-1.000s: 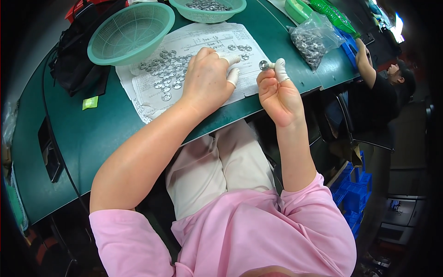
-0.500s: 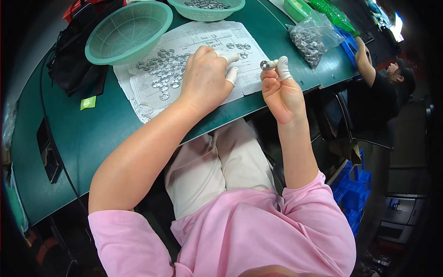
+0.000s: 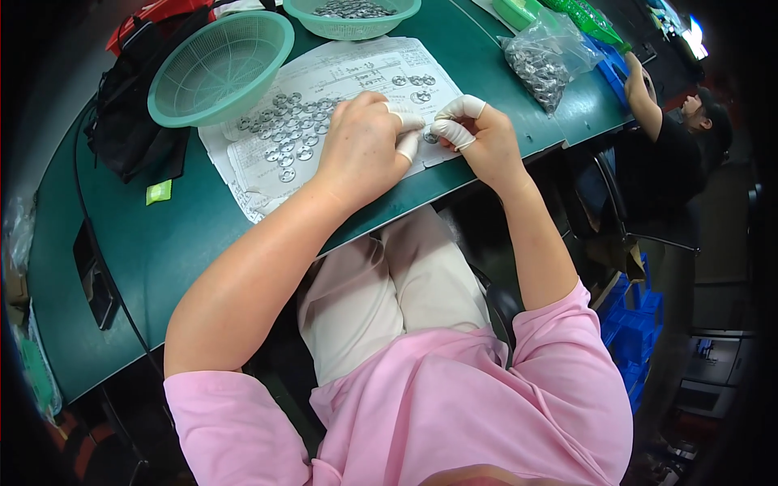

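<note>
My right hand (image 3: 482, 142), with white finger cots on thumb and index finger, pinches a small round metal disc (image 3: 430, 138) above the sheet's right edge. Close by on the left, my left hand (image 3: 369, 138) hovers over the paper, its cotted thumb and index finger apart, pointing at the disc. Its other fingers curl under, and the palm is hidden. Many matching metal discs with centre holes (image 3: 288, 134) lie on the printed sheets (image 3: 356, 73) left of my left hand. Several more discs (image 3: 414, 80) sit beyond my fingertips.
An empty green mesh basket (image 3: 219, 73) stands at the back left, beside another basket (image 3: 352, 30) of metal parts. A clear bag of metal pieces (image 3: 541, 65) lies at right. A black bag, a phone and a cable are at left. A co-worker (image 3: 673, 154) sits at right.
My right hand has turned and moved left with the disc, bringing it down near my left fingertips. My left hand has stayed nearly in place over the sheets.
</note>
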### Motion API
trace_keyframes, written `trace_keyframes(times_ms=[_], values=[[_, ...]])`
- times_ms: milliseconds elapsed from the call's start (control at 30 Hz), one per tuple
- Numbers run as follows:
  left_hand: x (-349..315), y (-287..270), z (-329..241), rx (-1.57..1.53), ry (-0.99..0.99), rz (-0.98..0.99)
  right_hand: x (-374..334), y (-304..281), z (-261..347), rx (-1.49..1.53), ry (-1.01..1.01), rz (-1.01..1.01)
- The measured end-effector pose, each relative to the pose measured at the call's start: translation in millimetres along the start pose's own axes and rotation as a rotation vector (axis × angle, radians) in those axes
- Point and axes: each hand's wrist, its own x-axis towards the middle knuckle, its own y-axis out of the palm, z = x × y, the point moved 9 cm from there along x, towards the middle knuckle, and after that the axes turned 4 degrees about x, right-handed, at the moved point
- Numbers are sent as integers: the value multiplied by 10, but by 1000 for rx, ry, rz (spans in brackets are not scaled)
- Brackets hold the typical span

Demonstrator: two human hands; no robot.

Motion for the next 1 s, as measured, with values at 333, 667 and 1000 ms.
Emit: trace_keyframes(times_ms=[333, 667, 1000], values=[[-23, 102, -285, 103, 187, 109, -42, -104, 234, -231, -201, -68], [-28, 140, -351, 116, 170, 200, -75, -127, 163, -66, -241, -136], [-33, 143, -331, 112, 149, 218, -30, -107, -41, 145, 9, -79]])
